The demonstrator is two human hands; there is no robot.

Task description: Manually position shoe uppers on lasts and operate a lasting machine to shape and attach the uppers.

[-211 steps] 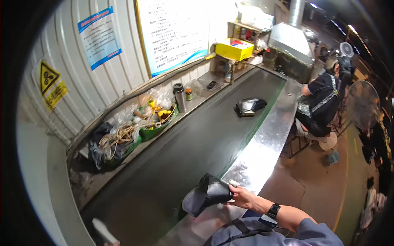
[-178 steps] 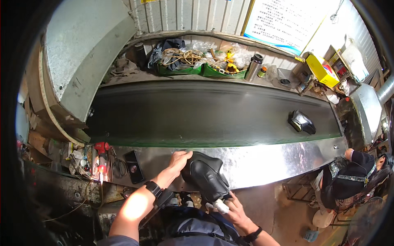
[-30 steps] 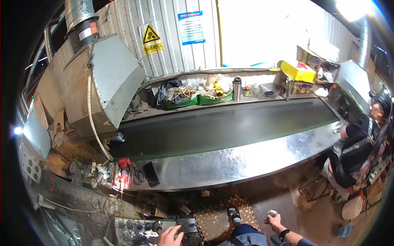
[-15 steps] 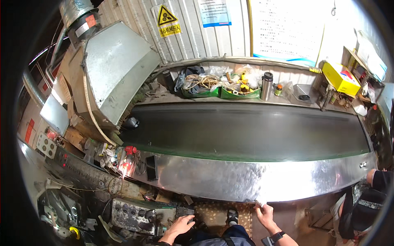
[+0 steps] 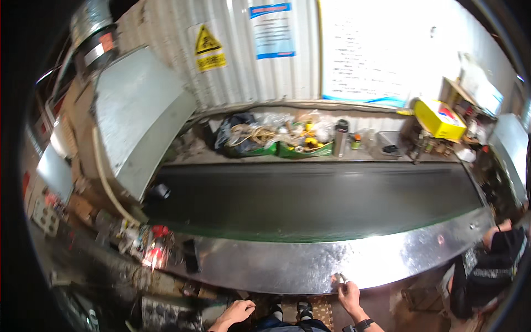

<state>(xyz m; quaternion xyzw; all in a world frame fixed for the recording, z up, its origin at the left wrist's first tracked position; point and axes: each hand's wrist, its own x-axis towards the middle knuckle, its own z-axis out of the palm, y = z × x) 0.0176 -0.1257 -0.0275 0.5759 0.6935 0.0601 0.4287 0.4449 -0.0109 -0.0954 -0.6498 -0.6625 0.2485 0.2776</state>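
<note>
Along the near edge of the head view, the right hand (image 5: pixel 348 292) touches the curved steel rim (image 5: pixel 276 265) of the conveyor, its fingers pinching a small pale object (image 5: pixel 338 278) against the metal; what that object is cannot be told. The left hand (image 5: pixel 239 311) hangs lower and to the left, loosely curled and empty, apart from the rim. One dark conveyor belt (image 5: pixel 310 199) runs left to right beyond the rim, and no item rides on the visible stretch, so nothing appears loaded at this instant; judging by that, any handling of goods is between pieces rather than mid-piece. At the far side a shelf carries two green trays (image 5: pixel 287 148) of tangled cords, one steel flask (image 5: pixel 341 137) and one yellow box (image 5: pixel 437 119). One grey metal hood (image 5: pixel 138 122) covers the belt's left end. Two notices and one yellow warning sign (image 5: pixel 206 45) hang on the corrugated wall. One other person (image 5: pixel 492 265) in dark clothing sits at the right.
</note>
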